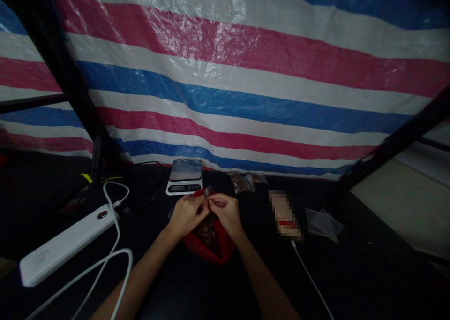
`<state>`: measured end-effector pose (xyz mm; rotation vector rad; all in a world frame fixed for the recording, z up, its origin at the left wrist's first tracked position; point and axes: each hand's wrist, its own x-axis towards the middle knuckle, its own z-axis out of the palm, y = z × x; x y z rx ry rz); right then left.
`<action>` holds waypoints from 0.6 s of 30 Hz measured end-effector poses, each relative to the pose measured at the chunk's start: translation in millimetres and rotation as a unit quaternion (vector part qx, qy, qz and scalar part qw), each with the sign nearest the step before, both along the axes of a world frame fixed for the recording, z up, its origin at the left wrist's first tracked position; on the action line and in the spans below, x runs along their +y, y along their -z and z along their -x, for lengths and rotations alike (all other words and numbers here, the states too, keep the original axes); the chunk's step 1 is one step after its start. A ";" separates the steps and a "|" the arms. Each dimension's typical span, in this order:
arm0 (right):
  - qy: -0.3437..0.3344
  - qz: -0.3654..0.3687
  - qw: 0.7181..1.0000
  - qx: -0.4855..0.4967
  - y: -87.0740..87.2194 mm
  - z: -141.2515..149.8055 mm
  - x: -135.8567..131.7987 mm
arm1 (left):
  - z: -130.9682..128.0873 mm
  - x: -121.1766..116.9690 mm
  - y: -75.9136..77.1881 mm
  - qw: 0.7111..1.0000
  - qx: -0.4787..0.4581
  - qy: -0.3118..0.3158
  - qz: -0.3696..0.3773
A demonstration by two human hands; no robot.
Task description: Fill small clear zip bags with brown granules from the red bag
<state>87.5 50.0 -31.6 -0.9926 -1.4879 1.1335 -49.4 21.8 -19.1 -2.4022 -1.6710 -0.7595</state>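
Observation:
My left hand (189,213) and my right hand (225,211) meet above a red bag (225,254), fingers pinched together. Between the fingertips, the top of a small clear plastic bag (207,190) shows; most of it is hidden by my fingers. Brown, dried-looking bits (208,234) fill the open red bag below my hands. Just beyond my left hand stands a white digital scale (185,175) with a shiny metal top, nothing on its plate.
Filled clear bags (242,184) lie behind, right of the scale. Flat clear bags (324,224) are at the right, beside a blurred-out object (284,214) with a white cable. A long white power device (68,245) and looping cable lie left. Striped sheeting (225,90) hangs behind.

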 end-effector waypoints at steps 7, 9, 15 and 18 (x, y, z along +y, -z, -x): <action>0.038 0.004 0.999 -0.017 2.4 5.1 -2.7 | 0.7 -0.1 7.1 1.000 0.016 -0.018 -0.008; 0.067 0.002 0.997 -0.032 2.9 2.0 0.6 | 1.1 -0.7 7.6 1.000 0.012 -0.018 -0.014; 0.083 -0.017 0.995 -0.045 -0.1 -13.7 12.6 | -0.6 -2.6 7.3 1.000 -0.008 -0.020 -0.010; 0.054 -0.019 0.995 -0.081 0.1 -13.3 10.6 | -1.0 -2.4 9.1 0.999 -0.045 0.022 0.020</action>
